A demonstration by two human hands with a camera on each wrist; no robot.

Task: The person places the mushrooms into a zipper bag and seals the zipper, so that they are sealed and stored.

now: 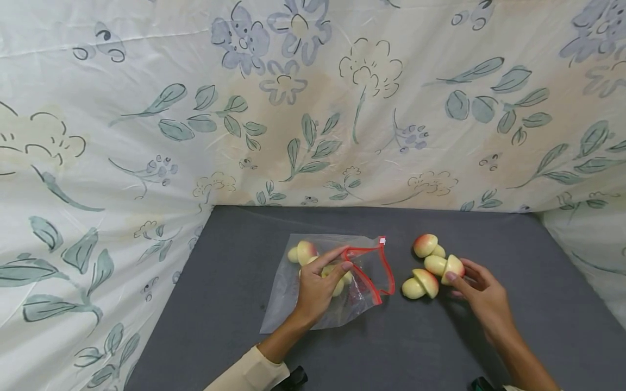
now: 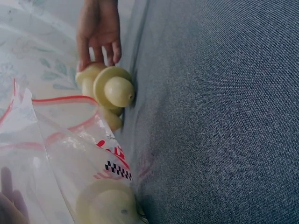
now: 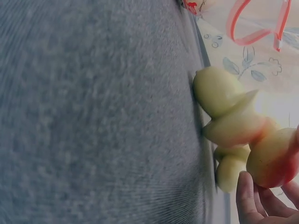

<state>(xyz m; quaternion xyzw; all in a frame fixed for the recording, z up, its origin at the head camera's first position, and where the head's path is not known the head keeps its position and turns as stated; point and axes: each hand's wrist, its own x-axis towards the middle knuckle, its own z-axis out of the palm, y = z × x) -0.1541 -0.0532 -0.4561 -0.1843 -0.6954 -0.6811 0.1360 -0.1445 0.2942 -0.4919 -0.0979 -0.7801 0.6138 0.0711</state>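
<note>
A clear zip bag with a red zip edge lies on the dark cloth, its mouth held apart toward the right. Several pale yellow toy mushrooms show through its plastic. My left hand pinches the bag near its red rim. To the right of the bag, my right hand grips a red-tinged toy mushroom by its cap, thumb on the near side. Close beside it are two more mushrooms, one behind and one in front. In the right wrist view, fingertips touch the red-blushed cap.
A dark grey cloth covers the table surface. Floral fabric hangs behind it and along both sides. Dark wrist gear shows by the left sleeve at the bottom edge.
</note>
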